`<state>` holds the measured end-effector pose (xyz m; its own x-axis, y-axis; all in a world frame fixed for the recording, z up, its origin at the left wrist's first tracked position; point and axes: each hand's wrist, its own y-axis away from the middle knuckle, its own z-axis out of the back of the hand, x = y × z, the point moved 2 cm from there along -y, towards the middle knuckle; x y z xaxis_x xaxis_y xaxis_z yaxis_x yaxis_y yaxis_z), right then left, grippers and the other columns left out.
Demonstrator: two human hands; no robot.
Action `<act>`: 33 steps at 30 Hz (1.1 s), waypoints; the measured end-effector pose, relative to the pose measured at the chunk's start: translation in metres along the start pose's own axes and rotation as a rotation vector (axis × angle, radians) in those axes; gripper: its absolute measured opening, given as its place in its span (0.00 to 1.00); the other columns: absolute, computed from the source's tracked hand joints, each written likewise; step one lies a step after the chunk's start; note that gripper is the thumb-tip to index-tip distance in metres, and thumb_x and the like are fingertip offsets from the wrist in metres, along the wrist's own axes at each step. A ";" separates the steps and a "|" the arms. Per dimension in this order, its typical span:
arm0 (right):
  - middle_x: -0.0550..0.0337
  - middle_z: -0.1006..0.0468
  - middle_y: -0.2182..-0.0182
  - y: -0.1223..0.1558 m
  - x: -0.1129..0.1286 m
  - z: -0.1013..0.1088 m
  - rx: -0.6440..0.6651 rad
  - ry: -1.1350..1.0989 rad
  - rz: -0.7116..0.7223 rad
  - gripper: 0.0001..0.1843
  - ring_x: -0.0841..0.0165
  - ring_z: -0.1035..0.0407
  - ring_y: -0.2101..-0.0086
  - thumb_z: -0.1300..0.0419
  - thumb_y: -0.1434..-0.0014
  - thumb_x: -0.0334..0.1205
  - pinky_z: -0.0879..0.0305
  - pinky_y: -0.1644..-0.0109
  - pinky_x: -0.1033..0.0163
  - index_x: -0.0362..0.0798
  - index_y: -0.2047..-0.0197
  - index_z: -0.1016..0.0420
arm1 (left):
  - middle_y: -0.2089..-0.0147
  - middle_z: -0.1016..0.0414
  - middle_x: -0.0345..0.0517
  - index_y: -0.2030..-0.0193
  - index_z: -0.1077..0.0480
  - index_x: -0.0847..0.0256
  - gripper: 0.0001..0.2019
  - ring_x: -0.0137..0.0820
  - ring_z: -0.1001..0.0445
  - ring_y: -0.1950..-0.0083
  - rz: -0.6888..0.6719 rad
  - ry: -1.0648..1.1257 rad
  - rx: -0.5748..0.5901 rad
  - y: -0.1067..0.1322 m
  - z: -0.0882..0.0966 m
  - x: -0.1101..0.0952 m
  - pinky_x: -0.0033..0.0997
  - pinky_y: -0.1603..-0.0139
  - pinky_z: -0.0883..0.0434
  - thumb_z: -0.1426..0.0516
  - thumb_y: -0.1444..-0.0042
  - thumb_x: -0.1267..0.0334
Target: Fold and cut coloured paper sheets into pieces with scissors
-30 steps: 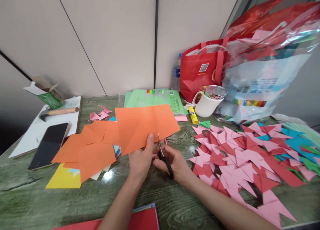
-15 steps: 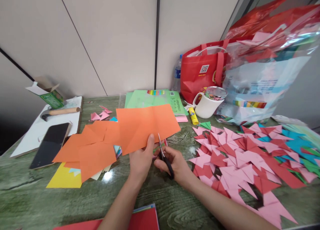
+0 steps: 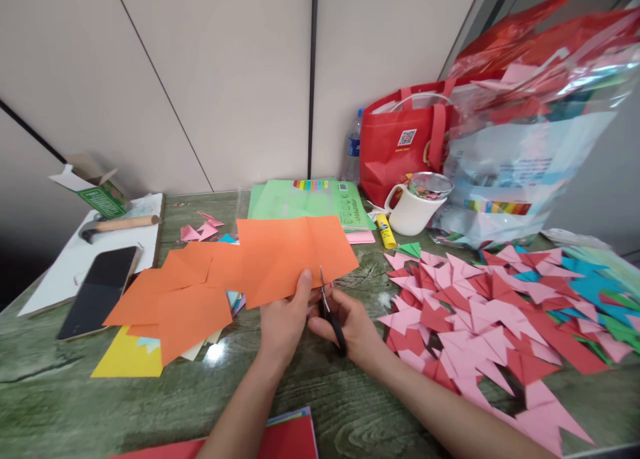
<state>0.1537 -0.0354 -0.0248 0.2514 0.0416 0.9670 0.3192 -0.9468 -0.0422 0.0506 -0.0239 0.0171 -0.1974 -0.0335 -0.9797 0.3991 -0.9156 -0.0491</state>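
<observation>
My left hand [image 3: 284, 320] pinches the near edge of an orange paper sheet [image 3: 293, 256] and holds it up off the green table [image 3: 60, 392]. My right hand [image 3: 350, 326] grips black-handled scissors [image 3: 330, 309], whose blades point up at the sheet's near edge beside my left thumb. Several more orange sheets [image 3: 175, 292] lie in a loose stack just left of my hands, over a yellow sheet [image 3: 125, 359].
A heap of folded pink, red, blue and green paper pieces [image 3: 480, 306] spreads to the right. Behind stand a white mug [image 3: 413, 209], a glue stick [image 3: 385, 230], a green paper pack [image 3: 310, 199], a red bag [image 3: 405, 142] and a plastic bag [image 3: 525, 132]. A phone [image 3: 97, 289], hammer [image 3: 117, 224] and small box [image 3: 93, 182] lie left.
The orange sheet has tilted down slightly and the scissors have shifted a little to the right along its near edge. Both hands stay in nearly the same place.
</observation>
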 end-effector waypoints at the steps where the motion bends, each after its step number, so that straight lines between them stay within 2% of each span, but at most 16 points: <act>1: 0.60 0.28 0.73 0.000 0.000 0.000 -0.001 0.002 0.001 0.16 0.69 0.34 0.71 0.36 0.55 0.44 0.38 0.67 0.64 0.46 0.66 0.34 | 0.66 0.23 0.46 0.68 0.28 0.62 0.10 0.35 0.25 0.63 0.008 0.015 -0.003 0.000 0.000 0.001 0.34 0.61 0.28 0.44 0.54 0.59; 13: 0.59 0.28 0.71 0.000 0.001 0.000 0.024 -0.002 0.037 0.14 0.69 0.35 0.70 0.37 0.54 0.43 0.39 0.67 0.65 0.46 0.65 0.32 | 0.65 0.23 0.47 0.68 0.29 0.62 0.11 0.34 0.26 0.62 -0.004 0.012 0.013 0.000 0.000 0.005 0.33 0.58 0.30 0.44 0.54 0.57; 18: 0.61 0.27 0.74 0.000 0.004 -0.002 -0.010 -0.019 0.034 0.14 0.72 0.36 0.74 0.36 0.55 0.44 0.40 0.71 0.67 0.46 0.67 0.32 | 0.64 0.24 0.47 0.68 0.29 0.63 0.12 0.34 0.26 0.62 -0.018 -0.006 0.016 -0.001 0.000 0.006 0.33 0.58 0.30 0.45 0.54 0.56; 22: 0.62 0.28 0.75 0.001 0.003 -0.002 -0.022 -0.017 0.012 0.15 0.74 0.37 0.77 0.35 0.56 0.43 0.41 0.74 0.69 0.46 0.67 0.32 | 0.63 0.24 0.48 0.65 0.29 0.63 0.14 0.35 0.25 0.64 0.029 -0.002 0.024 0.000 0.001 0.005 0.34 0.61 0.29 0.45 0.54 0.55; 33: 0.66 0.32 0.80 0.001 0.002 -0.002 -0.069 -0.010 -0.046 0.15 0.77 0.42 0.82 0.35 0.58 0.44 0.45 0.80 0.71 0.44 0.71 0.33 | 0.61 0.24 0.49 0.66 0.29 0.63 0.14 0.35 0.27 0.57 -0.002 0.059 0.032 -0.004 0.000 0.015 0.36 0.51 0.35 0.44 0.55 0.55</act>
<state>0.1526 -0.0372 -0.0224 0.2472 0.0886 0.9649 0.2666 -0.9636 0.0202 0.0460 -0.0212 0.0024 -0.1446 -0.0092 -0.9894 0.3697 -0.9281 -0.0454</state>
